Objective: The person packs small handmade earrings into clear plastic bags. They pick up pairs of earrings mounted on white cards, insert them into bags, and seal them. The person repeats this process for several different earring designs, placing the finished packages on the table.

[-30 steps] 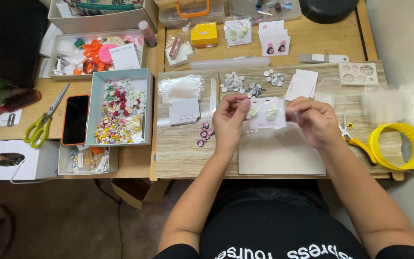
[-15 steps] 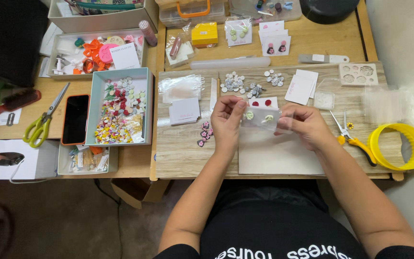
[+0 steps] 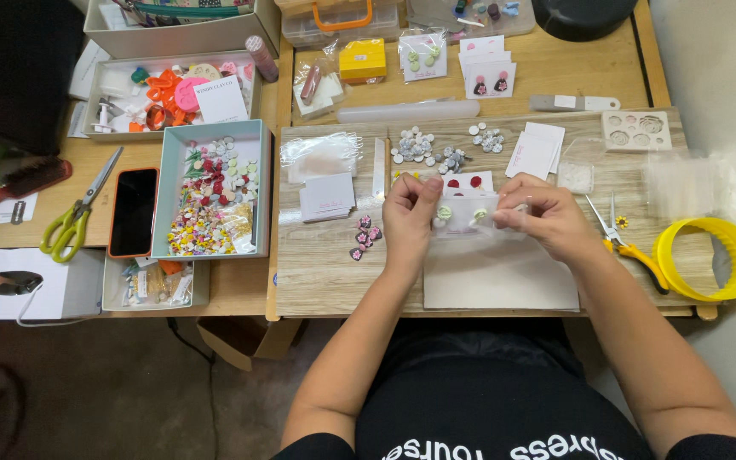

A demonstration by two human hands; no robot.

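Our left hand (image 3: 409, 215) and right hand (image 3: 543, 217) pinch a small clear bag (image 3: 468, 215) with a white card of pale round earrings inside, just above the wooden table (image 3: 325, 273).

I have both hands over the middle of the worktop (image 3: 317, 273), the left hand (image 3: 409, 215) and right hand (image 3: 543, 217) meeting on a small card of earrings (image 3: 468, 213). Just below them lies a flat sheet (image 3: 500, 277). Behind the card sit piles of small beads (image 3: 436, 149). Left of my left hand lies a stack of cards (image 3: 327, 196), and further left a tray of small pieces (image 3: 210, 196), then a phone (image 3: 133, 211) and scissors (image 3: 74, 217). Right of my right hand lie pliers (image 3: 628, 243), with a tape ring (image 3: 709, 258) beyond, at the edge.
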